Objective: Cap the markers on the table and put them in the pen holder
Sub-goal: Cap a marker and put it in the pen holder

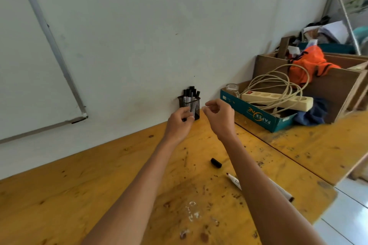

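A black wire-mesh pen holder (194,106) – a small round cup – stands on the table (99,185) hard against the wall (149,26), with capped black markers (190,92) upright in it. The left hand (178,125) curls its fingers round the cup's lower left side and holds it. The right hand (220,116) hovers just beside the cup, fingers loosely bent, thumb and forefinger close together with nothing between them.

Nearer the person, a stubby black cap (216,162) lies on its side. Near it lies an uncapped marker (234,181), white-barrelled, its tip pointing up-left; its long axis runs down-right under the right forearm.

The table is yellow-stained wood, scuffed and spotted. The wall is plain white – a metal-framed whiteboard (29,65) hangs on the left. To the right, a teal cardboard box (258,117) holds a cream power strip (278,100) and its looped cord.
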